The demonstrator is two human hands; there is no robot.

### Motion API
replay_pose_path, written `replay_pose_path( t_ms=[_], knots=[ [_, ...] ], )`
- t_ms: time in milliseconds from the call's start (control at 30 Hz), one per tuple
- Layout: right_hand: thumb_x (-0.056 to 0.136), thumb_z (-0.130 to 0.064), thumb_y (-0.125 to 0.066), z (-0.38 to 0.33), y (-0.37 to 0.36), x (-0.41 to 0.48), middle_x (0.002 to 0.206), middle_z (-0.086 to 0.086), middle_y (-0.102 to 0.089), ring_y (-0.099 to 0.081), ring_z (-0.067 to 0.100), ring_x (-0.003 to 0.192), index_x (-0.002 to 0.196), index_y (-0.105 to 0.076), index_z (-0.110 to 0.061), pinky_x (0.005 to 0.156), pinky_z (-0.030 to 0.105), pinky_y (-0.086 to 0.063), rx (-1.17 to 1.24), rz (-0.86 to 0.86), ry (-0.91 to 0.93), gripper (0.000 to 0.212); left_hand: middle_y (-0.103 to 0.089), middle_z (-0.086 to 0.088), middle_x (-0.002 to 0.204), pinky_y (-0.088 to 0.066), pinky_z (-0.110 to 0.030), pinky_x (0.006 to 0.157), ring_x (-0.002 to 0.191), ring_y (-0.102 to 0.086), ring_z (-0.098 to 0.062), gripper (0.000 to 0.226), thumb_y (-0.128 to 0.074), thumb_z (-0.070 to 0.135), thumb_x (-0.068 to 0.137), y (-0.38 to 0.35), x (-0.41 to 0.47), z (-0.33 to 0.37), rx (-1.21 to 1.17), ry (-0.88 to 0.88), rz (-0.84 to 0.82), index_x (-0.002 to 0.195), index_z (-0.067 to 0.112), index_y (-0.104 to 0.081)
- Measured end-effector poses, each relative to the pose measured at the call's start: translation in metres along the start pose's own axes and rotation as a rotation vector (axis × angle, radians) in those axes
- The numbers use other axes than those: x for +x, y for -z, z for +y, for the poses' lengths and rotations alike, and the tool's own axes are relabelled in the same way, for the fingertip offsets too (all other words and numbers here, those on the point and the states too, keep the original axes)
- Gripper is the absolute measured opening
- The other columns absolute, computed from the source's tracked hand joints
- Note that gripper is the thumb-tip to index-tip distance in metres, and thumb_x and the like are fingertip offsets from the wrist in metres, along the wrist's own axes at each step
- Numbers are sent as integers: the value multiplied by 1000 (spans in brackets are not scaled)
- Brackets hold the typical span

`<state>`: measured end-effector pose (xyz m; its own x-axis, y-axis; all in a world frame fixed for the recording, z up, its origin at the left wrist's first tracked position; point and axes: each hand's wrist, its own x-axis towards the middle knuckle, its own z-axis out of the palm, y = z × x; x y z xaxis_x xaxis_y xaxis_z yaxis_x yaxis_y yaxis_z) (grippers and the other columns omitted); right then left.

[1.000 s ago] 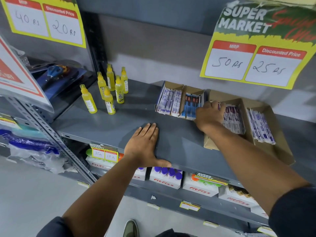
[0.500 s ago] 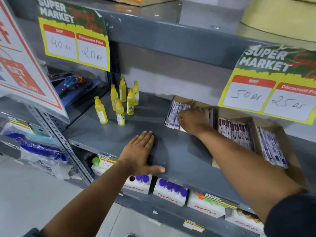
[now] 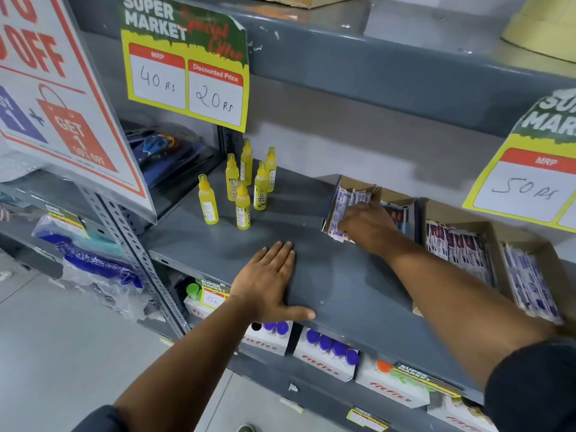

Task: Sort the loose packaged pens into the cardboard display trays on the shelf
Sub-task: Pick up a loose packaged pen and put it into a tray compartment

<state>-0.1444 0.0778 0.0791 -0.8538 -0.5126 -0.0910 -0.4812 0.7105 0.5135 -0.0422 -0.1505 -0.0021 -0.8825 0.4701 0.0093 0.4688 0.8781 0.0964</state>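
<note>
Several cardboard display trays stand in a row along the back right of the grey shelf (image 3: 318, 275). The leftmost tray (image 3: 358, 183) holds white and purple packaged pens (image 3: 341, 210). My right hand (image 3: 366, 226) rests on those packs, its fingers curled over them at the tray's front. Beside it, a second tray (image 3: 402, 201) has blue packs, a third tray (image 3: 461, 254) red and white packs, and a fourth tray (image 3: 530, 279) purple and white packs. My left hand (image 3: 268, 282) lies flat on the shelf's front edge, holding nothing.
Several yellow glue bottles (image 3: 241, 188) stand on the shelf's left part. Price signs hang above at left (image 3: 187, 76) and right (image 3: 530, 188). A big sale sign (image 3: 62, 88) juts out at left. White boxes of capped tubes (image 3: 324, 353) fill the shelf below.
My right hand moved left from the red-pack tray to the leftmost tray. The view swung left and up. My left hand stayed flat on the shelf.
</note>
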Motion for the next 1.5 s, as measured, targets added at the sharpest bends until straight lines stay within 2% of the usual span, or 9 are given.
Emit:
replay_pose_path(
  t_ms=[133,233,333,467,567,700,1067,1233,1500],
  knots=[
    [54,-10,-82,4,-3,0,68,3,-67,-66,31,68,69,-75,-21,67,38,-48,-14,79,-41,21,4,-9,164,7,-39,120,150,7,-23,129,-17,99,64,0,0,0,6,-3,6,154,8,-1],
    [45,-3,-81,6,-4,-4,56,6,-64,-62,30,52,58,-71,-16,57,34,-50,117,199,-145,21,5,-8,164,7,-40,121,150,7,-23,128,-18,99,65,0,1,-1,9,-3,6,154,9,-1],
    [53,2,-71,2,-1,-10,62,10,-66,-62,33,59,66,-72,-12,61,39,-52,209,201,-245,19,5,-8,164,6,-40,121,150,8,-23,128,-18,99,65,-1,1,-1,8,-1,5,154,9,0],
    [51,-10,-72,-13,-2,-18,62,12,-65,-61,35,65,62,-68,-9,74,45,-44,214,217,-357,12,7,-8,164,8,-39,121,150,9,-23,128,-19,99,65,0,1,0,7,1,-7,154,10,1],
    [66,-23,-67,-22,-1,-17,88,10,-68,-59,37,96,84,-71,-13,94,50,-38,196,35,-391,21,6,-8,164,8,-38,120,150,8,-23,127,-21,98,66,1,1,-1,0,-1,-1,155,9,-1],
    [77,-36,-57,-26,1,-16,115,7,-59,-34,35,132,100,-68,-21,106,56,-24,266,-168,-449,29,4,-9,164,7,-39,120,150,7,-24,127,-23,97,66,0,1,-1,-4,-2,3,155,9,-2],
    [80,-26,-56,-25,-9,-12,117,6,-60,-43,35,124,113,-64,-29,104,53,-29,310,-87,-405,34,1,-8,164,-1,-43,123,151,5,-23,128,-24,98,66,-2,1,-2,-30,2,11,155,9,-4],
    [79,-40,-56,-21,-10,-7,117,5,-63,-47,33,121,113,-66,-25,101,50,-31,428,30,-413,39,5,-7,164,1,-43,123,150,8,-22,128,-22,99,65,-1,1,-2,-27,5,-4,154,10,-1],
    [88,-48,-54,-21,-15,12,126,5,-65,-49,34,122,126,-58,-38,112,57,-17,410,-68,-347,40,6,-6,164,7,-39,121,150,10,-22,127,-22,99,66,-3,2,-1,-5,12,-4,155,11,1]
  ],
)
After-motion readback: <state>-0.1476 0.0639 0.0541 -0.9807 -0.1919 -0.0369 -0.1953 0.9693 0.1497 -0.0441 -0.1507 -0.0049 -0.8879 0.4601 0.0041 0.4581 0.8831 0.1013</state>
